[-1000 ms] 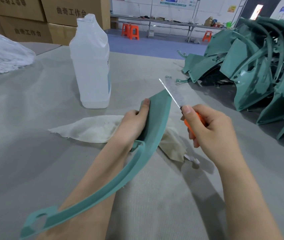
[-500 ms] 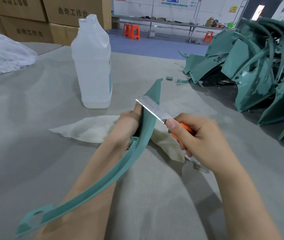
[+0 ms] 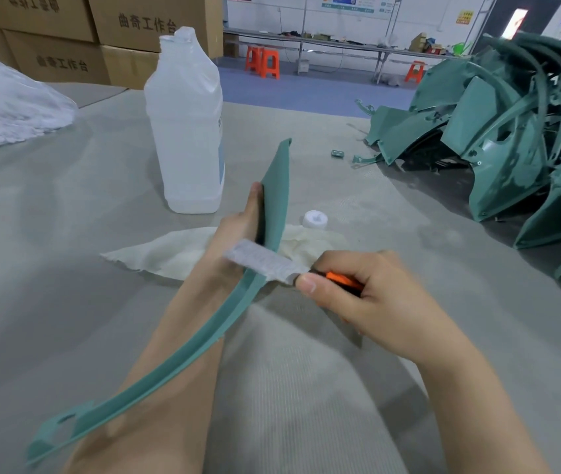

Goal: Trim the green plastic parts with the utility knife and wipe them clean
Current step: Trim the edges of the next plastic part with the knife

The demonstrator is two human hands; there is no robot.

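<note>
As knife (image 3: 272, 263) slid lower along green part (image 3: 275, 200), left hand (image 3: 236, 232) grips part, right hand (image 3: 374, 295) grips knife; parts pile (image 3: 511, 148) well apart.

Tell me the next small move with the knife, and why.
Probably draw the utility knife down the edge of the green part, toward its lower end. The right hand has the blade laid across that edge, close beside the left hand that grips the part, so scraping downward leads away from that hand.

Utility knife (image 3: 289, 270) in right hand (image 3: 374, 302), blade seemingly against green part (image 3: 274, 206) in left hand (image 3: 234, 234).
</note>
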